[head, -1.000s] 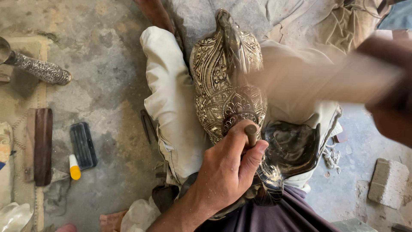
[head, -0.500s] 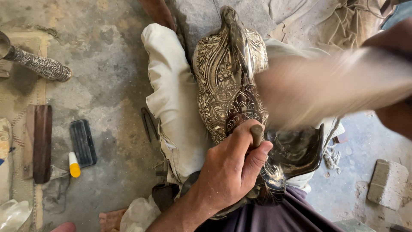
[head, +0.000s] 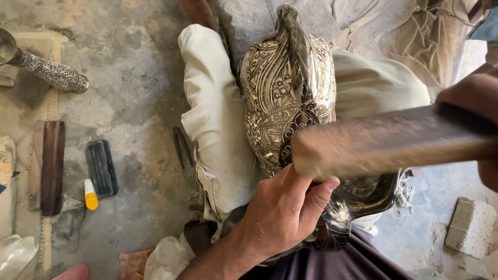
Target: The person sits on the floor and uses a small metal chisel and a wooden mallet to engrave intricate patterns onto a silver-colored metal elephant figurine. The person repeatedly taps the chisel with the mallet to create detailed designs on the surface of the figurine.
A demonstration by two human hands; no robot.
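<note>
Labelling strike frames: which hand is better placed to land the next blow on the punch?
Right. The right hand holds the wooden mallet raised just above the punch. The left hand is wrapped around that punch against the engraved metal vessel, so it looks tied up.

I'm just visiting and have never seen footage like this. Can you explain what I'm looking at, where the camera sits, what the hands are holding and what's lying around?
There is no machine here: a person works with two bare hands. The camera sits on the person's head and looks down at the lap and the floor. The left hand grips a small tool against a shiny engraved metal piece that rests on the legs, clothed in pale trousers. The right hand, at the right edge, holds a wooden block, blurred by motion, above the metal. On the concrete floor to the left lie an engraved metal tube, a dark wooden bar, a black ribbed case and a small tube with a yellow cap. A stone block lies at the lower right.
</note>
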